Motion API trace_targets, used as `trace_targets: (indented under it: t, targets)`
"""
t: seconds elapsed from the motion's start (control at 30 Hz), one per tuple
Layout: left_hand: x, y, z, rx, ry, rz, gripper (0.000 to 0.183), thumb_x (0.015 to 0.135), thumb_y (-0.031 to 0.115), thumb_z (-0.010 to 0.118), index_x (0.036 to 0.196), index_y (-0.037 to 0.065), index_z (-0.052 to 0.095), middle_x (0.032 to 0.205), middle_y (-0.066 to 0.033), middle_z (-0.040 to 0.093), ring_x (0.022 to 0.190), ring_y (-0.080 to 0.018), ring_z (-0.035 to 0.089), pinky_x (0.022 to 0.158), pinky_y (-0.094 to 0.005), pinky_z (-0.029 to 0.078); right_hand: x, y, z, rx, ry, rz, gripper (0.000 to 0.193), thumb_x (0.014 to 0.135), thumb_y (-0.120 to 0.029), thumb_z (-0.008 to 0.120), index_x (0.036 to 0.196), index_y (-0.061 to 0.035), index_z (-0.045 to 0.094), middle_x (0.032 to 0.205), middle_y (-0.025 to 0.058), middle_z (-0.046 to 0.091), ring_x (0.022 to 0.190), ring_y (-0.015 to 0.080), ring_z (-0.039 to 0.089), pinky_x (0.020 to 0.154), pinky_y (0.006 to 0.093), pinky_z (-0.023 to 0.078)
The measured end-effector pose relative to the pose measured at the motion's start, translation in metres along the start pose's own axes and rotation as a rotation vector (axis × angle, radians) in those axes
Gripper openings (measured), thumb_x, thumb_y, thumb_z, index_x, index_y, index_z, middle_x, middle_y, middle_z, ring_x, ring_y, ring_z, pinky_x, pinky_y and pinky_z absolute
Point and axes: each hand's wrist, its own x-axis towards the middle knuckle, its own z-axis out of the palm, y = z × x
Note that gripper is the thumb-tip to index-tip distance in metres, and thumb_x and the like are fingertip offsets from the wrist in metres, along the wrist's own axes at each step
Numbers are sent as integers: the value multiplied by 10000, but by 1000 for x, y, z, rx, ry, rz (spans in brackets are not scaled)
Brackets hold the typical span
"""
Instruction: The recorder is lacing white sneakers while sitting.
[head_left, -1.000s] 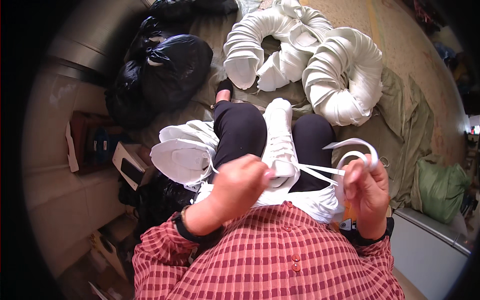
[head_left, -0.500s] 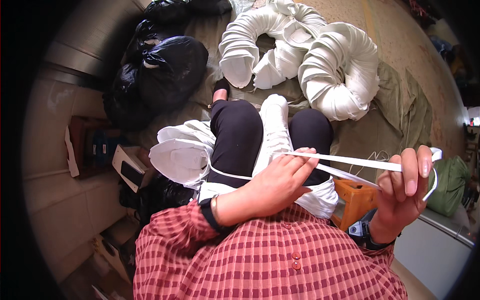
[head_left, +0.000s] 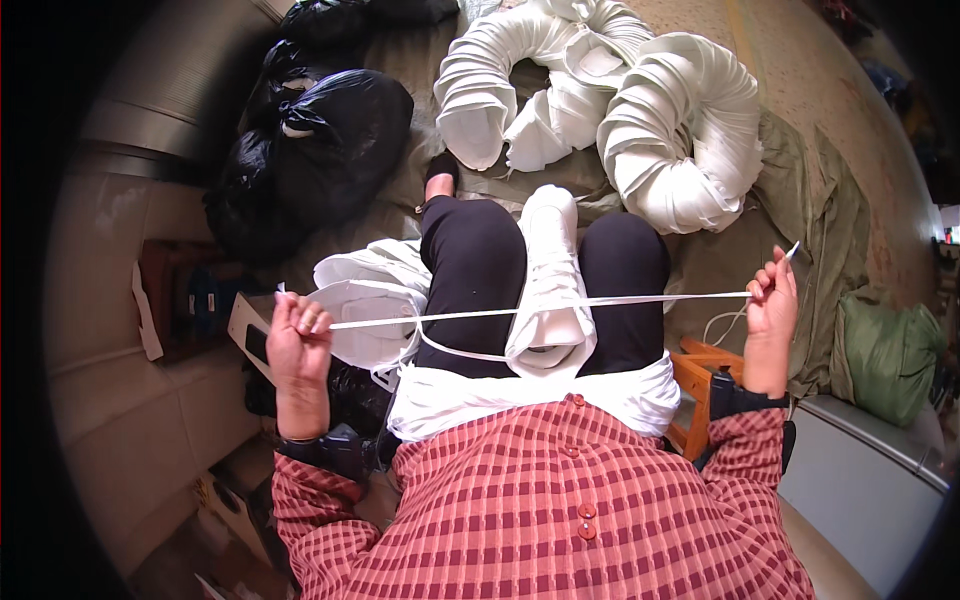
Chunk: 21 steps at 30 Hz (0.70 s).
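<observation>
A white shoe upper [head_left: 550, 260] with crossed lacing stands between my knees, its toe pointing away from me. Across it runs a white shoelace [head_left: 450, 315], pulled nearly straight from side to side. My left hand [head_left: 298, 335] is closed on one end of the lace, out beyond my left thigh. On the other side my right hand [head_left: 772, 300] pinches the opposite end, a short tip sticking up past the fingers. Beside my left thigh, more white shoe uppers [head_left: 370, 275] lie nested together, partly behind the left hand. A thin white cord loops from them over my thigh.
Large rings of stacked white uppers [head_left: 685, 135] lie ahead on a green-brown cloth [head_left: 800, 200]. Black plastic bags [head_left: 340, 150] are at the far left. At right are a wooden stool [head_left: 695, 400], a green sack [head_left: 885, 350] and a grey box [head_left: 860, 480].
My left hand has gone from over the shoe out to the left, holding a lace end. My right hand has risen slightly, and the lace now stretches across the shoe between both hands.
</observation>
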Motion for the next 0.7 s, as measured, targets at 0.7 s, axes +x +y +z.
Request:
trace_targets:
  t: [0.7]
  targets:
    - [-57, -141, 107, 1564, -826, 460, 44, 914, -6, 601, 954, 2, 618, 827, -192, 640, 762, -396, 649, 675, -431, 525, -123, 63, 154, -1416, -938, -685, 170, 815, -1, 704, 965, -80, 690, 811, 101, 678, 764, 314, 659, 674, 402, 528]
